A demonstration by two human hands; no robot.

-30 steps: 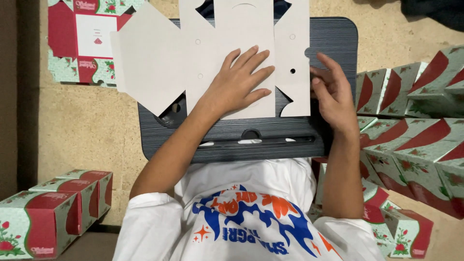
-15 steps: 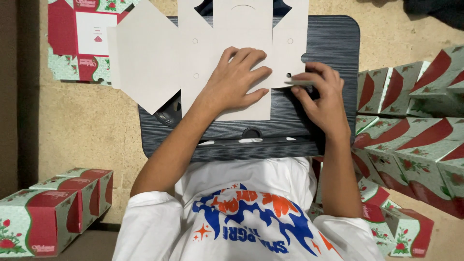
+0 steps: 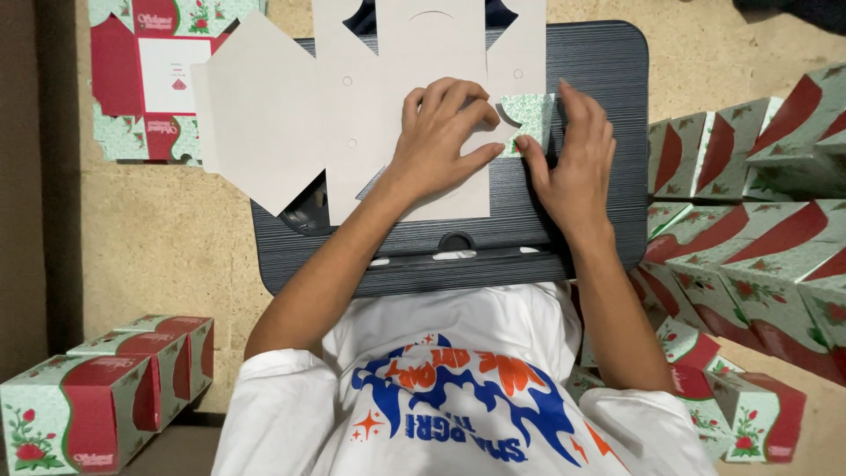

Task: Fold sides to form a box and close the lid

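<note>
1. Folding is clearly underway: the left hand (image 3: pixel 441 132) lies palm-down, fingers spread, pinning the flat box blank (image 3: pixel 370 106) against the dark lap tray (image 3: pixel 582 229), which serves as the tabletop.
2. What's new since a second ago: back then the whole blank lay plain grey side up and the right hand (image 3: pixel 573 159) was just resting at its edge. Now a side flap (image 3: pixel 533 119) has been turned over, so its green floral print shows just beside the left fingertips.
3. The right hand is flat and open with fingers together, pressing along that flap's outer edge. Neither hand is gripping anything, both are pushing down.
4. My read: the first crease on that side of the blank is being set, so the box is only at the start of being shaped. The rest of the blank is still flat and unfolded.
5. Around the person: a printed flat blank (image 3: pixel 145 79) on the floor up left, finished boxes (image 3: pixel 97 397) lined up at lower left, and a big heap of finished boxes (image 3: pixel 758 220) off to the right.
</note>
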